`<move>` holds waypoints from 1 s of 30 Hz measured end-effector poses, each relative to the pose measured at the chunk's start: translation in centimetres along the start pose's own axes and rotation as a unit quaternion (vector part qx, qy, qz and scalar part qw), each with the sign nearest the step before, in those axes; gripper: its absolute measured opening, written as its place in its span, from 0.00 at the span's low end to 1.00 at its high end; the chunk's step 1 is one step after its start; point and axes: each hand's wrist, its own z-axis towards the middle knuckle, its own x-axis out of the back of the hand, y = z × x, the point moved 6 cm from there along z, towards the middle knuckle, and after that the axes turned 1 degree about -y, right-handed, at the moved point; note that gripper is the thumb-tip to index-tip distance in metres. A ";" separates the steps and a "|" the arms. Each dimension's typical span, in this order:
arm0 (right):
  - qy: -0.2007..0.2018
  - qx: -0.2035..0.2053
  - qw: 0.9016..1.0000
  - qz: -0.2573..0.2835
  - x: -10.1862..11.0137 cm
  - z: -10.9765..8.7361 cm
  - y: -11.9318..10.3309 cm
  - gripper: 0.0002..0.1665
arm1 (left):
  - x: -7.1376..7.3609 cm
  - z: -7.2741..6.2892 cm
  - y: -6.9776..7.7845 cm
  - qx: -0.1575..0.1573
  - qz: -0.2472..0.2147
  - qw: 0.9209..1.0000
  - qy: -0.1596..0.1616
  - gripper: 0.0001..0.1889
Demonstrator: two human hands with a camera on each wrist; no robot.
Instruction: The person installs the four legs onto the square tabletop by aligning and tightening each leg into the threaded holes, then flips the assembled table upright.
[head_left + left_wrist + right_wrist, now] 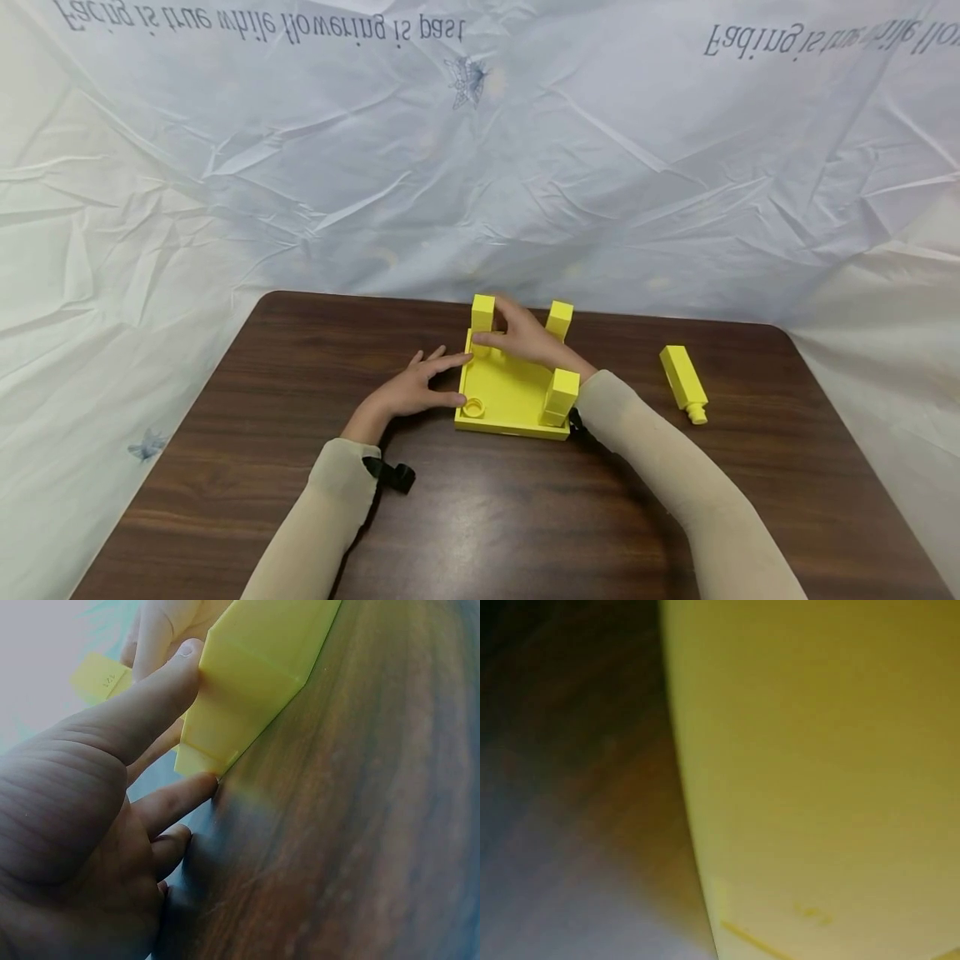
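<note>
A yellow square board (506,387) lies on the table with three square posts standing at its corners. My right hand (528,337) reaches across it and grips the far-left post (483,312), thumb on the near side, the other fingers partly hidden behind. My left hand (412,387) is at the board's left side, its extended thumb and forefinger touching the edge. In the left wrist view, the left thumb (169,682) presses on the yellow board wall (247,675). A round socket (473,407) shows at the near-left corner. The right wrist view holds only a blurred yellow surface (817,765).
A loose yellow post (682,379) with a narrower knobbed end lies to the right on the dark wooden table (465,517). The far-right post (559,318) and near-right post (561,396) stand beside the right forearm. A pale printed cloth (480,167) hangs behind the table.
</note>
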 end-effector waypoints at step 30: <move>0.037 0.015 0.998 0.055 0.9 -0.4 -1.1 0.35 | 0.1 0.0 0.0 -0.020 -0.003 1.000 -0.001 0.41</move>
